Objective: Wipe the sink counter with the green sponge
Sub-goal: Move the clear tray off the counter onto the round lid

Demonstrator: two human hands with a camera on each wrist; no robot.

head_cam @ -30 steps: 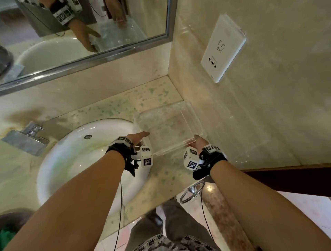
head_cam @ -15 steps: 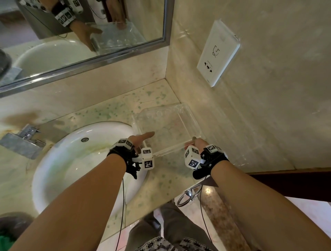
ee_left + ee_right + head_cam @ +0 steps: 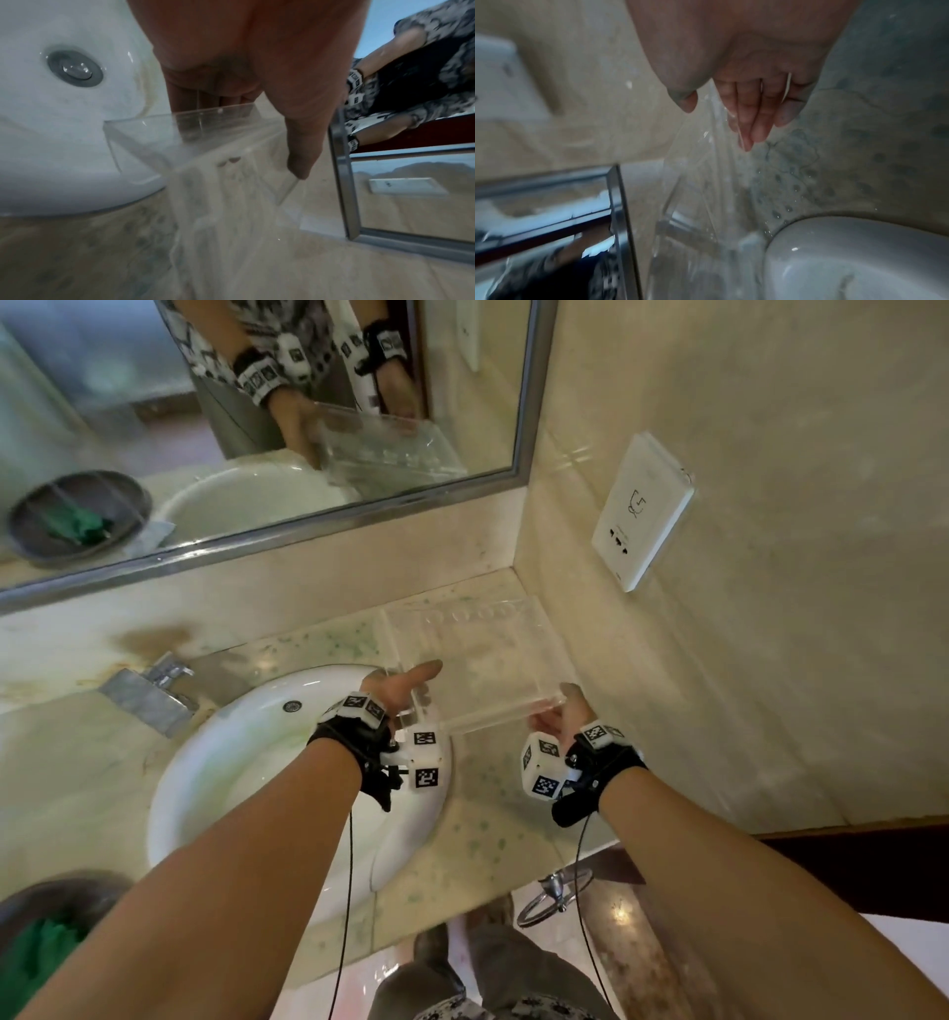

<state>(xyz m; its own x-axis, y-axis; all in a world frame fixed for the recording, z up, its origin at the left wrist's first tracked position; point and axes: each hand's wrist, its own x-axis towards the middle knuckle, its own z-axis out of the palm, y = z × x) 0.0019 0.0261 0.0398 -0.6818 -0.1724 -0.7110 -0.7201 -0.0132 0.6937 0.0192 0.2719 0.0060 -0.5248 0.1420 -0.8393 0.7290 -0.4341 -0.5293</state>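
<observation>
The green sponge [image 3: 36, 963] lies in a dark bowl [image 3: 61, 891] at the counter's near left, partly hidden by my left forearm. Both hands hold a clear plastic tray [image 3: 477, 660] above the speckled counter [image 3: 462, 839], right of the sink. My left hand [image 3: 405, 685] grips its near left corner, thumb on top and fingers beneath. In the left wrist view the left hand [image 3: 257, 81] clasps the tray [image 3: 180, 138]. My right hand [image 3: 560, 711] pinches the near right corner. In the right wrist view the right hand [image 3: 744, 91] has its fingers under the tray [image 3: 700, 162].
A white sink basin [image 3: 246, 762] fills the counter's middle, with a metal faucet [image 3: 149, 690] at its back left. A mirror [image 3: 257, 428] hangs over the counter. The side wall carries a white socket plate [image 3: 642, 510]. A metal ring [image 3: 552, 896] hangs below the counter's front edge.
Both hands have raised the clear tray off the counter while keeping their grip on its near corners. The view has pulled back, and the bowl with the sponge now shows.
</observation>
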